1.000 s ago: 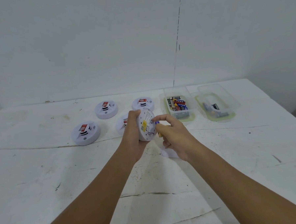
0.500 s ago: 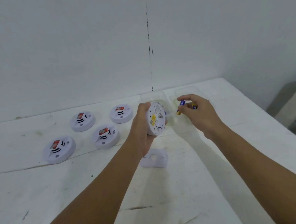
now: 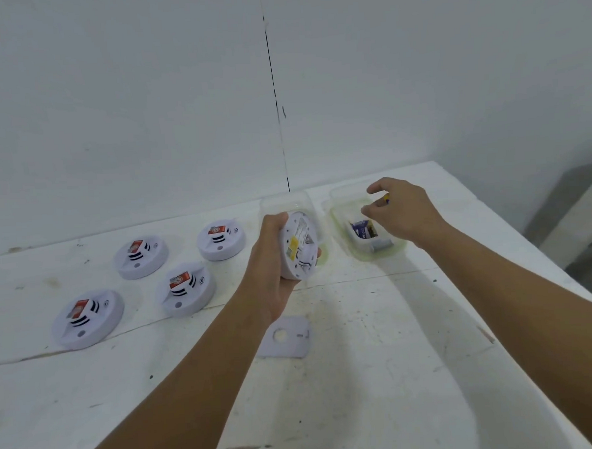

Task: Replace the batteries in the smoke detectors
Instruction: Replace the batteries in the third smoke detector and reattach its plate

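Note:
My left hand [image 3: 269, 270] grips a white round smoke detector [image 3: 299, 250] on edge, its open back facing right. My right hand [image 3: 402, 212] hovers over the right clear tub [image 3: 341, 201] and pinches a small battery [image 3: 386, 198], of which only a blue and yellow tip shows. Inside that tub lie a few batteries [image 3: 363, 229]. The detector's white back cover [image 3: 287, 338] lies flat on the table below my left hand. The left clear tub [image 3: 286, 200] is mostly hidden behind the held detector.
Several more white smoke detectors with red labels sit on the table at the left, among them one [image 3: 88, 317] nearest me, one [image 3: 186, 288] and one [image 3: 221, 240]. The white table [image 3: 380, 357] ends at the right edge; a white wall rises behind.
My right hand has pulled the battery away from the detector and carried it right, over the right tub. The view has swung right. My left hand still holds the detector.

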`<state>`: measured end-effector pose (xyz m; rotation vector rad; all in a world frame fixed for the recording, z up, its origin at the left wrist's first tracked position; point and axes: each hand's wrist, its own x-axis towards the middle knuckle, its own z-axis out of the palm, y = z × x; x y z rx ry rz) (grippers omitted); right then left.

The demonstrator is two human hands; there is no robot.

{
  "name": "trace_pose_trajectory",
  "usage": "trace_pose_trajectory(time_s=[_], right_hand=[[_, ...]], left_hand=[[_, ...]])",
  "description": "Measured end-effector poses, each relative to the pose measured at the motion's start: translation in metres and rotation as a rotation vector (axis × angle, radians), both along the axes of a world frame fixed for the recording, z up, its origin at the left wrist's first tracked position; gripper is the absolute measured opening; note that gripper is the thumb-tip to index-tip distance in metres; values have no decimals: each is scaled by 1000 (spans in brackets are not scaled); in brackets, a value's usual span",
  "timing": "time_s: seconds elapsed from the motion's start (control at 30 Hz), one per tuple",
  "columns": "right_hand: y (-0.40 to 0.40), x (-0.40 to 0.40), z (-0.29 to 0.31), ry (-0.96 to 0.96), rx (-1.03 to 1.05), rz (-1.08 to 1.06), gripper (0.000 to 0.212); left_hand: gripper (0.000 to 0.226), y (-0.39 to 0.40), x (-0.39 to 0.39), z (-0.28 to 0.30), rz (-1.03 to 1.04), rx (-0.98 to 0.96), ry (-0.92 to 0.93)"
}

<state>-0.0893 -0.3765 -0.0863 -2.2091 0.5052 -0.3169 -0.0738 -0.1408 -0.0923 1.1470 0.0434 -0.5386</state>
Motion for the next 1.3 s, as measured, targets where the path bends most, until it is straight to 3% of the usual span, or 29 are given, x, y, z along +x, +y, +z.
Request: trace_pose_trajectory(time_s=[0.2, 0.4, 0.87, 1.3], right_hand=[[1, 8, 3, 41, 106, -8, 18], [3, 13, 12, 153, 205, 29, 28], [25, 15, 18, -29, 163, -1, 20], [81, 53, 2, 55, -298, 353, 15]], left_hand=[[32, 6, 4, 3, 29, -4, 3], [32, 12, 6, 6, 37, -26, -6], [33, 43, 14, 2, 109, -56, 22], [32, 74, 28, -3, 204, -94, 81]])
